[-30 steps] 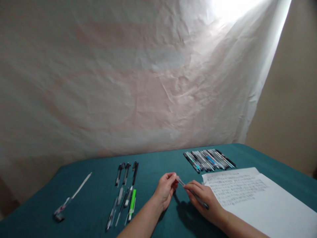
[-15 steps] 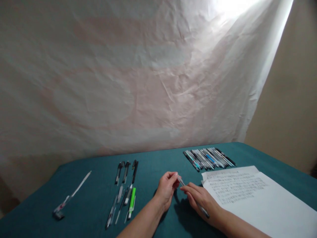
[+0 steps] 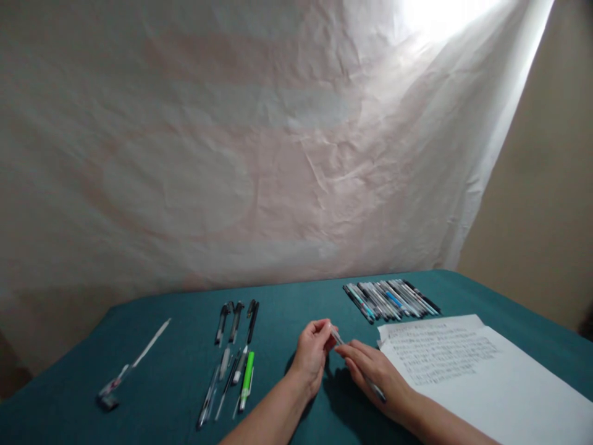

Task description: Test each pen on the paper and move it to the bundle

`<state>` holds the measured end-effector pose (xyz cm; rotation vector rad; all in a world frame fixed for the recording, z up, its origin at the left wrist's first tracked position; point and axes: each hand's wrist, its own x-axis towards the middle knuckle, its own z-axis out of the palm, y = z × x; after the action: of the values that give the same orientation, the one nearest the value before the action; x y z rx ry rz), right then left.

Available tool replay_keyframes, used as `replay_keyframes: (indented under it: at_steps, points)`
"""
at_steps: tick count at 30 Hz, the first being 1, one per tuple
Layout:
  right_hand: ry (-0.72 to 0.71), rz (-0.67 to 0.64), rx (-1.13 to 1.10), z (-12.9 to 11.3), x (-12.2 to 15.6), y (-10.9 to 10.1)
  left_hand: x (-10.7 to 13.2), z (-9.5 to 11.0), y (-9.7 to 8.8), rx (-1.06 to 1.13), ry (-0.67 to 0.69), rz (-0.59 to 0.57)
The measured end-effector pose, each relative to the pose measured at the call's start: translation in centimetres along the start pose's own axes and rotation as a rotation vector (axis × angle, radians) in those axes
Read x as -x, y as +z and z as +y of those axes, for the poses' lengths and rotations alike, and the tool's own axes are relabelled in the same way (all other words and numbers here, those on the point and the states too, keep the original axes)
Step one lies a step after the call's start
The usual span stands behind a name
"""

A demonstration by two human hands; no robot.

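Between my two hands is a slim, clear-barrelled pen (image 3: 338, 337), held slantwise above the table. Its upper-left end is pinched by the thumb and fingers of my left hand (image 3: 313, 352). My right hand (image 3: 373, 372) closes round the barrel, and the dark lower end pokes out below the palm. The tip inside my left fingers is hidden. Left of my hands lie pens and pen parts: a bright green pen (image 3: 247, 380), a black pen (image 3: 252, 322), a clear pen (image 3: 208, 397) and several others.
A row of many pens (image 3: 391, 300) lies at the back right of the green-covered table (image 3: 296, 300). White paper sheets (image 3: 500, 386), partly handwritten, cover the right front. A plastic wrapper (image 3: 110, 390) with a white stick-like piece (image 3: 152, 343) is at far left. A pale sheet (image 3: 259, 154) hangs behind.
The pen and my right hand have shifted very slightly to the left and up. Both hands keep the same grip, and the things on the table stay where they were.
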<state>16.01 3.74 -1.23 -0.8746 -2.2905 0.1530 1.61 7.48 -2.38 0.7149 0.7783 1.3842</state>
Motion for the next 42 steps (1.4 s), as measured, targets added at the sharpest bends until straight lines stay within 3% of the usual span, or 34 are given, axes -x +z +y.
replay_keyframes:
  at_steps: [3,8,11,16,21,26,30,36,42]
  points:
    - [0.035,-0.043,-0.005,-0.5,-0.2,-0.7,-0.4,0.1,-0.3,0.014,0.051,0.039]
    - [0.084,0.007,0.104,0.0,-0.5,-1.4,-1.3,0.5,-1.3,0.029,0.179,0.159]
    - [0.216,0.006,0.306,0.7,-1.1,-1.4,-1.6,0.4,-1.8,0.017,0.218,0.190]
    - [0.316,-0.140,0.630,1.7,-3.6,-2.1,-1.9,0.1,-2.1,-0.092,0.282,0.210]
    - [0.486,-0.182,0.735,4.2,-6.5,-2.2,-1.8,0.0,-2.2,-0.143,0.305,0.224]
    - [0.560,-0.174,0.780,7.1,-7.5,-0.6,-1.4,0.0,-2.0,-0.255,0.280,0.166]
    - [0.578,-0.161,0.810,8.0,-7.5,0.4,-1.4,-0.3,-2.0,-0.332,0.279,0.130]
    - [0.561,-0.154,0.829,8.1,-7.1,0.2,-1.0,-0.4,-2.1,-0.377,0.275,0.082]
    - [0.352,-0.131,0.761,5.0,-6.0,0.5,-0.1,0.2,-1.4,-0.492,0.293,0.050]
